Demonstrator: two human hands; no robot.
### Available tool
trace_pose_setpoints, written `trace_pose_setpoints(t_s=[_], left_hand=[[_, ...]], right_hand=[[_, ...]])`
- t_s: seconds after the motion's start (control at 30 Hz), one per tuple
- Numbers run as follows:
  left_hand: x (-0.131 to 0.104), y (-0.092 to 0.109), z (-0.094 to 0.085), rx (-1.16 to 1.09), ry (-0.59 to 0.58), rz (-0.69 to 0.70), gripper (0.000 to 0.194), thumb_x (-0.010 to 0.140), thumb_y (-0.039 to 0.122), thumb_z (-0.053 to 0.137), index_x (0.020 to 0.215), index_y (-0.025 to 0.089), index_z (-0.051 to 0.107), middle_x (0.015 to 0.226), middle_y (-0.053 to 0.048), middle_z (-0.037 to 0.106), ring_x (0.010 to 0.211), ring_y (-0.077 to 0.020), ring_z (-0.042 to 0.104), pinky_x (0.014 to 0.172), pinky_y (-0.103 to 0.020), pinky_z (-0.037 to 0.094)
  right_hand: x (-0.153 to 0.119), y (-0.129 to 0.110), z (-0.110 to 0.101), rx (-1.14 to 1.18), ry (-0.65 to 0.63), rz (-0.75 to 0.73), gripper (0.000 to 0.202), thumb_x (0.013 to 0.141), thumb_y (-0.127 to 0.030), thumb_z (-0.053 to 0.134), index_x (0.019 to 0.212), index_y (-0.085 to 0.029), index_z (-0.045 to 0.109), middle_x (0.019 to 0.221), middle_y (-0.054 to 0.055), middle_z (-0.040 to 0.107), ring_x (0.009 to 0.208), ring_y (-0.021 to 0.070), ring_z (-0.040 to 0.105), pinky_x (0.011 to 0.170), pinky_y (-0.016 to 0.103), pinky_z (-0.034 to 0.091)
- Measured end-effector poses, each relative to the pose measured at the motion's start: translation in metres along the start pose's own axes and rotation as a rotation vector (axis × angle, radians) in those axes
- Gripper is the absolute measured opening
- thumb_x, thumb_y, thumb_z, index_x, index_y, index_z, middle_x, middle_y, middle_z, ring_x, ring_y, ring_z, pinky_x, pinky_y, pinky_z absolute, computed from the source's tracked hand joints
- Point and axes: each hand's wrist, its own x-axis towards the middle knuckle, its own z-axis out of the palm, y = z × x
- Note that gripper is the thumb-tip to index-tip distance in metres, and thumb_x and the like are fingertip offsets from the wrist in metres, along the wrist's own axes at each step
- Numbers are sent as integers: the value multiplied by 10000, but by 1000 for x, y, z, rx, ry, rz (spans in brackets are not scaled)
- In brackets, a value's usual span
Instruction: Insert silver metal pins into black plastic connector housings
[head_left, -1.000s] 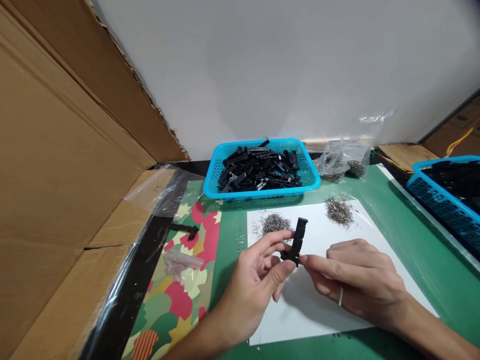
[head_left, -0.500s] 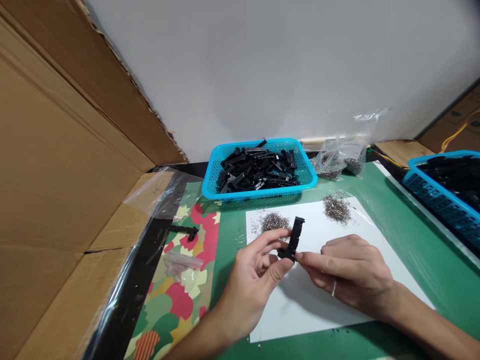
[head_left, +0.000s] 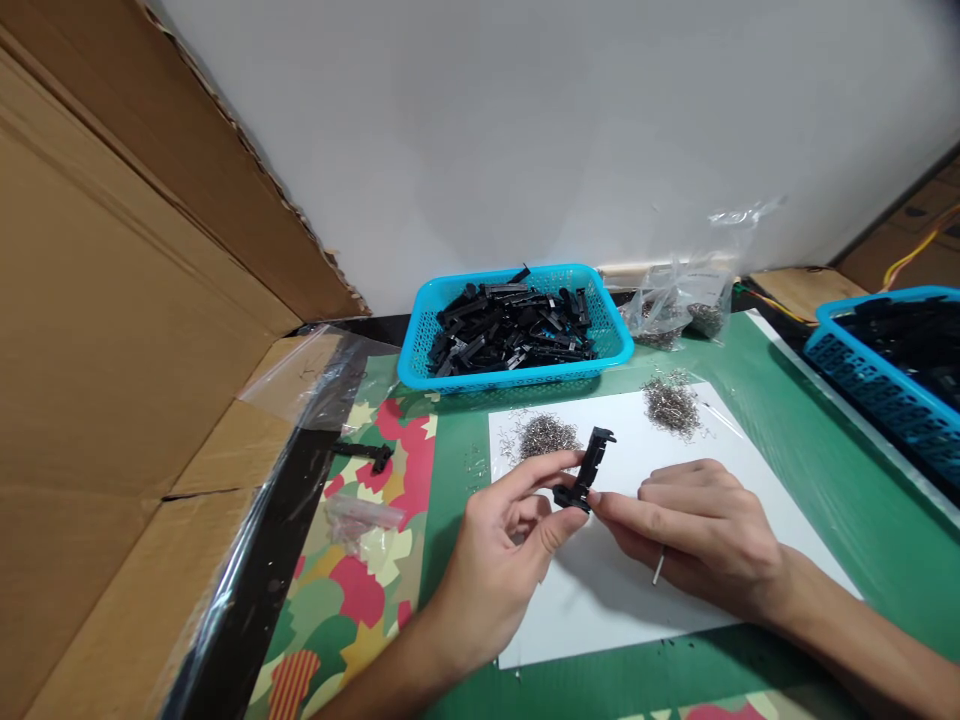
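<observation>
My left hand (head_left: 499, 550) pinches a black plastic part (head_left: 592, 462) between thumb and fingers, over a white sheet (head_left: 600, 610). The part has a long arm that points up and leans right, with a wider foot in my fingers. My right hand (head_left: 697, 530) is closed, its index fingertip against the lower right side of the part. A thin pale stick (head_left: 659, 567) pokes out below its curled fingers; its other end is hidden. On the sheet behind my hands lie a pile of small metal pieces (head_left: 549, 437) and a second metal pile (head_left: 672, 405).
A blue basket (head_left: 517, 380) of black parts stands at the back; another blue basket (head_left: 870, 365) is at right. Clear bags (head_left: 664, 310) of metal pieces sit between them. One loose black part (head_left: 364, 452) lies left, near a small plastic bag (head_left: 364, 520). Cardboard (head_left: 135, 300) walls the left side.
The black part leans further to the right in my left hand. The pale stick under my right hand has tilted more. The camera view has shifted slightly.
</observation>
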Motion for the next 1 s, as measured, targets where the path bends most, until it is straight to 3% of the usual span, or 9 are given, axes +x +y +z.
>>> trace_pose_setpoints(t_s=[0.1,0.2,0.4,0.6,0.67,0.73,0.83,0.93,1.0], left_hand=[[0,1,0,-7,-33,-26,442,971,424,801,1358,217,743,582,69,501,479,-61,378,464,-198,277],[-1,2,-2,-13,-67,-64,501,986,479,770,1392,189,737,547,81,425,486,-74,356,470,-211,265],[-2,-2,-6,-42,-67,-109,520,978,553,756,1351,192,770,797,-25,641,659,-113,461,577,-235,344],[-1,4,-7,-35,-185,-120,527,1084,601,550,1325,189,775,752,0,555,626,-112,382,578,-247,327],[-1,9,-8,48,-200,-68,506,1118,570,485,1317,211,780,831,-26,583,658,-124,428,596,-255,366],[-1,13,-10,217,-141,44,444,1132,521,474,1353,263,759,1066,-71,637,748,-136,514,666,-272,441],[-1,16,-13,503,0,242,362,1069,441,645,1413,335,689,1349,-65,599,821,-136,568,729,-281,493],[0,12,-14,674,98,359,508,948,312,826,1415,308,628,1201,-19,711,779,-144,566,722,-278,508],[0,9,-12,735,129,409,475,927,239,842,1357,264,644,1062,1,765,748,-151,572,736,-288,523]], right_hand=[[-1,3,-1,-11,-29,-20,261,1047,-39,548,1255,-94,697,605,-56,511,516,131,369,515,313,259],[-1,6,-3,14,-28,-21,284,1064,-39,504,1253,-104,705,607,-51,509,520,130,374,519,308,263],[5,5,-5,71,20,31,290,1019,9,559,1194,-128,744,574,-72,484,489,104,376,497,287,266],[9,2,-9,37,42,53,326,1012,28,528,1163,-161,746,570,-60,539,468,110,429,481,294,301],[10,3,-11,42,22,73,283,1019,5,557,1143,-172,739,592,-49,590,472,109,461,486,290,332],[10,4,-12,51,5,87,236,1023,-22,591,1133,-176,731,610,-42,630,475,106,491,490,280,356],[7,8,-12,14,-36,121,202,1028,-47,594,1070,-179,740,598,-44,636,462,100,513,484,271,359],[3,11,-10,-18,-92,163,216,1032,-70,573,1023,-179,760,617,-27,667,467,98,549,481,260,365],[1,13,-8,-32,-104,161,228,1025,-73,568,1016,-181,769,628,-21,684,464,96,550,477,255,359]])
